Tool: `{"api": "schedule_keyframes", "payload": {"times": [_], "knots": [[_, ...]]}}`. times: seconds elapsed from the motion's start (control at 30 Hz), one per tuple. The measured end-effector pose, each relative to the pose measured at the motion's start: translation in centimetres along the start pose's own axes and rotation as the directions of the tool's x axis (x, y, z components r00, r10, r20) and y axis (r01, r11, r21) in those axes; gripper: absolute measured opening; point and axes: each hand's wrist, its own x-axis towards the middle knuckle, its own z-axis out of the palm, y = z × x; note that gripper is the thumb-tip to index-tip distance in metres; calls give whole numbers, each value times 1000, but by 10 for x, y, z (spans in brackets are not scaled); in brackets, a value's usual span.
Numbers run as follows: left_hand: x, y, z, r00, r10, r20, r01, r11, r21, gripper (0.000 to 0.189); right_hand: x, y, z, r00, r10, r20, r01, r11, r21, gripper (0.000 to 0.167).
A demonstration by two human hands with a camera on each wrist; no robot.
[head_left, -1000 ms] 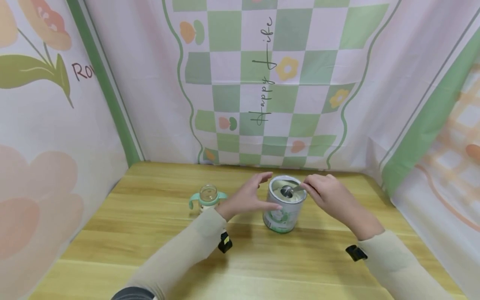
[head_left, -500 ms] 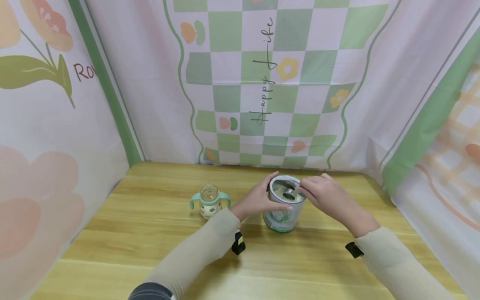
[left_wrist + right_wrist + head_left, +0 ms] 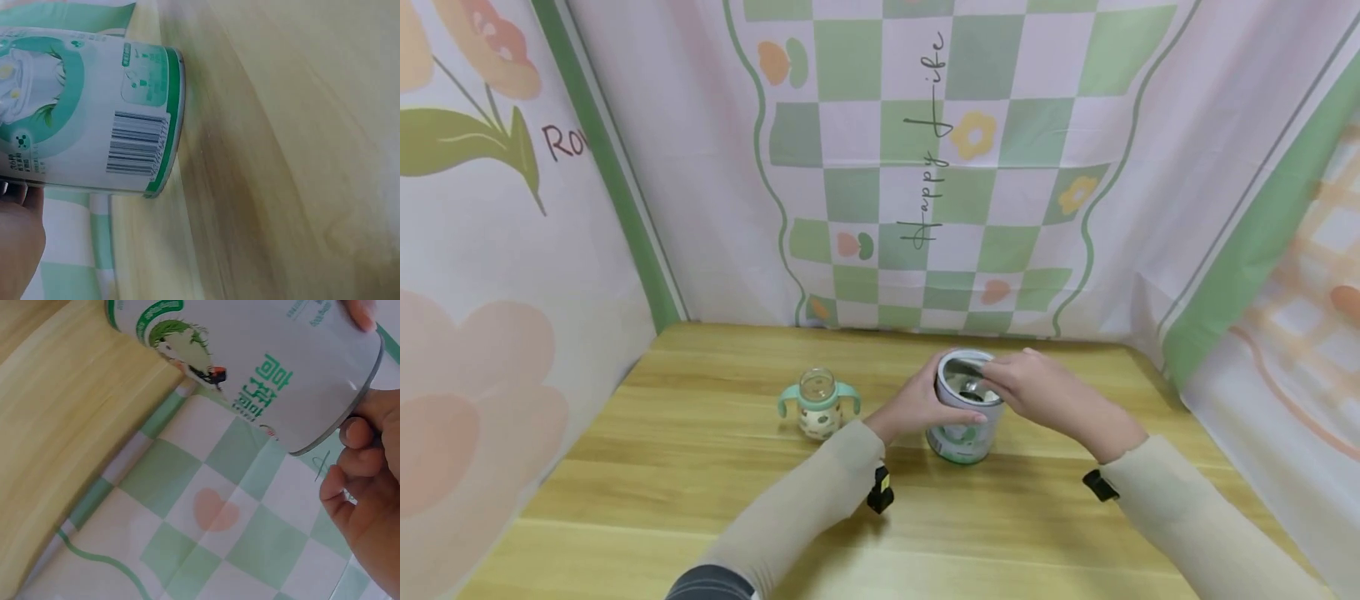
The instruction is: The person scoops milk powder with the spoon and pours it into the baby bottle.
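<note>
An open white and green tin (image 3: 964, 446) stands upright on the table, with a pale filling showing inside its silver rim. My left hand (image 3: 912, 407) holds it near the top, thumb along the front. Over the mouth, my right hand (image 3: 1045, 396) pinches the handle of a metal spoon (image 3: 972, 387), whose round bowl is down inside the tin. In the left wrist view the tin (image 3: 75, 119) shows a barcode, and part of the left hand (image 3: 20, 240) is at its side. The right wrist view has curled fingers of the right hand (image 3: 369, 481) at the rim; the spoon is hidden there.
A small clear baby bottle (image 3: 818, 417) with a mint collar and two handles stands uncapped left of the tin, close to the left forearm. The wooden table (image 3: 700, 467) ends at a checked cloth backdrop (image 3: 925, 287) behind; curtains hang on both sides.
My left hand has moved right and taken hold of the tin. My right hand has shifted slightly left over the mouth, and the spoon sits lower in it.
</note>
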Motion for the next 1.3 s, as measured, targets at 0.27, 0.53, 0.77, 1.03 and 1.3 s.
{"api": "schedule_keyframes", "payload": {"times": [0.27, 0.53, 0.77, 1.03, 1.3], "knots": [[1, -2, 0, 999, 46, 24, -45, 999, -29, 82, 10, -8, -3, 989, 60, 137, -73, 993, 90, 33], [2, -6, -1, 996, 60, 65, -56, 996, -70, 80, 21, -12, -7, 948, 147, 282, -197, 968, 157, 36], [2, -8, -1, 995, 60, 80, -52, 994, -98, 77, 27, -12, -4, 932, 146, 331, -230, 946, 228, 34], [1, -7, -2, 998, 44, 54, -41, 998, -42, 78, 23, -4, -3, 919, 224, 326, -328, 891, 313, 39], [3, -10, -1, 997, 59, 49, -57, 998, -35, 79, 10, 4, -5, 883, 347, 316, -449, 820, 354, 38]]}}
